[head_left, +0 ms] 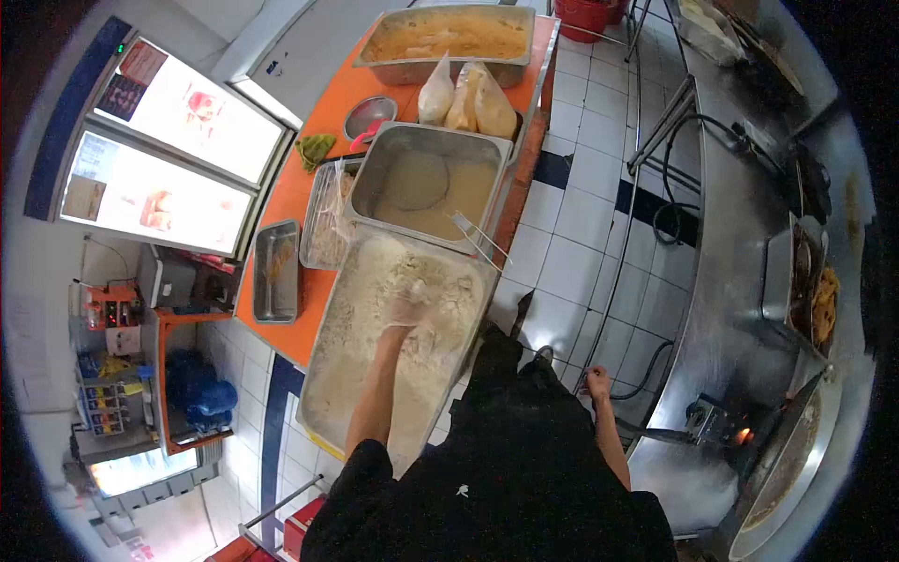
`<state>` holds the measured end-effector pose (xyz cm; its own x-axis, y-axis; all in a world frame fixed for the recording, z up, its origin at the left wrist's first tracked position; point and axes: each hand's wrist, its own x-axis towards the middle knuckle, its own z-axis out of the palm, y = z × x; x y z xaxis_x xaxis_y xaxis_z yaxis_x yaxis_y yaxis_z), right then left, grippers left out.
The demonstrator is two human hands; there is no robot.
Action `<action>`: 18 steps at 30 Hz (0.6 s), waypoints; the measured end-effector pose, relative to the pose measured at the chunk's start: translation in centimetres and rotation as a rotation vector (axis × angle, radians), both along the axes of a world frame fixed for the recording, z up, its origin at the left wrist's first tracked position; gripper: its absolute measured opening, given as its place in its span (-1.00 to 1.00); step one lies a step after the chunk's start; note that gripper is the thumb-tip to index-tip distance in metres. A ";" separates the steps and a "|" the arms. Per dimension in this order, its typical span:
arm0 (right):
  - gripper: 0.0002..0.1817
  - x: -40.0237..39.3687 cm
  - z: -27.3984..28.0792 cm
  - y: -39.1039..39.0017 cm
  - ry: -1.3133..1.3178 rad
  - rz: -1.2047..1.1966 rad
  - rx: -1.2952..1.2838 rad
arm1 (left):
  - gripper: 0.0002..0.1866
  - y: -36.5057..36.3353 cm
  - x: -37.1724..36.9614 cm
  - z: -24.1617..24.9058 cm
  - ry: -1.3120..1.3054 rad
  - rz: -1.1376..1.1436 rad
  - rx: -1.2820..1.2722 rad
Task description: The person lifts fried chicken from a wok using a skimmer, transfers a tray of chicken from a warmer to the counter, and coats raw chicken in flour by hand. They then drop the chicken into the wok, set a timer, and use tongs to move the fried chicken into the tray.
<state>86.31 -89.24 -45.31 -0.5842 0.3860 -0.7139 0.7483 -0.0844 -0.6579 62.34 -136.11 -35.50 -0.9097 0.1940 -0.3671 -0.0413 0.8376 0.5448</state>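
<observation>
My left hand (pixel 405 313) reaches into a large steel tray of white flour (pixel 346 351). Flour coats and hides its fingers, so I cannot tell how they are closed. Loose clumps of floury mix (pixel 449 298) lie around it. Beyond this tray stands a deep steel pan of cloudy liquid (pixel 478 192), in which a round wire strainer (pixel 421 187) sits; its wire handle (pixel 476 236) rests over the near rim. Off to the right, my right hand (pixel 596 381) hangs low above the floor, fingers curled closed, with nothing showing in them.
On the orange table (pixel 323 112) stand filled plastic bags (pixel 479 103), a metal bowl (pixel 369 116), a green cloth (pixel 315 150), a small steel pan (pixel 276 272) and a pan of orange liquid (pixel 445 39). To the right, a flame (pixel 744 436) burns beside a large wok (pixel 787 468).
</observation>
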 end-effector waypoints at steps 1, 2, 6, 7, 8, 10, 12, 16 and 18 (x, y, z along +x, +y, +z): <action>-0.83 0.1 0.0 0.0 0.007 -0.009 -0.012 | -0.45 -0.7 -0.3 -1.5 0.175 -0.052 0.094; -0.84 0.4 -0.5 0.1 0.024 -0.025 -0.028 | -0.45 -0.6 0.4 -0.4 0.180 -0.061 0.080; -0.83 2.8 -1.7 -1.0 -0.017 -0.030 -0.022 | -0.31 1.6 5.6 12.9 0.149 -0.028 0.175; -0.83 3.0 -1.3 -0.3 -0.016 0.003 0.007 | -0.25 2.7 6.6 15.0 0.158 -0.133 0.055; -0.83 3.4 -1.9 0.3 -0.004 0.009 0.019 | -0.25 3.0 7.3 13.8 0.170 -0.126 0.065; -0.80 5.5 -6.4 0.8 0.016 0.073 0.109 | -0.21 3.3 8.1 9.5 0.220 -0.331 -0.096; -0.78 5.6 -6.8 0.7 0.042 0.111 0.155 | -0.24 5.5 8.1 7.0 0.235 -0.242 -0.240; -0.79 4.9 -1.9 -0.1 0.021 -0.048 -0.065 | -0.49 4.8 3.3 7.7 -0.088 0.019 -0.323; -0.81 3.4 -0.7 -0.4 0.023 -0.049 -0.082 | -0.62 -5.2 0.0 -12.7 0.347 -0.287 -0.386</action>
<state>89.71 -89.68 -45.99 -0.5829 0.3552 -0.7308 0.7266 -0.1747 -0.6645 62.31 -141.26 -48.15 -0.9202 0.3615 -0.1501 0.3423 0.9292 0.1397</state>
